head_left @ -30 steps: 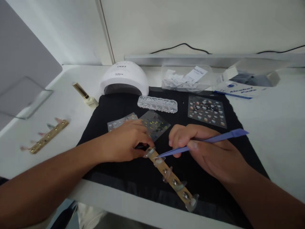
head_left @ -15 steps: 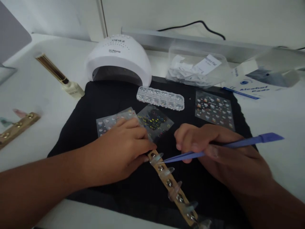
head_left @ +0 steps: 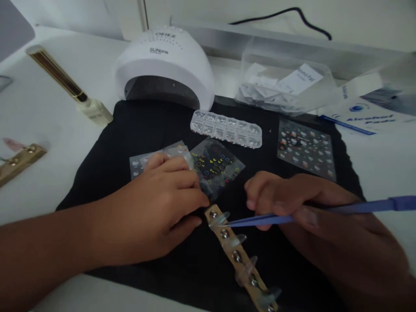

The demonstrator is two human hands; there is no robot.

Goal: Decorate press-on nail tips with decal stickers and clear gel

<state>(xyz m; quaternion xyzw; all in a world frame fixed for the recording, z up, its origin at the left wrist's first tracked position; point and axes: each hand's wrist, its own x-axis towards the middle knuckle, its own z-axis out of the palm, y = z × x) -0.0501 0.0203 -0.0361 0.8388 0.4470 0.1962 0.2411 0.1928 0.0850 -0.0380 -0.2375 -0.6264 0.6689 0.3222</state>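
My right hand is closed around blue tweezers. Their tips touch the first clear nail tip on a narrow wooden display strip. Several clear nail tips stand along this strip beside round metal studs, and its near end runs out of the picture. My left hand rests just left of the strip's far end, thumb and index finger apart with nothing between them. Beneath its knuckles lie a pale sticker sheet and a dark sheet with yellow designs, both partly covered.
A black mat covers the white table. Behind stand a white nail lamp, a clear tub of alcohol pads and an alcohol pad box. A rhinestone case, another sticker sheet, a brush and a second wooden strip lie around.
My left thumb and index finger have come away from the strip's end and spread apart. The tweezers stay at the first nail tip. The whole view has shifted slightly.
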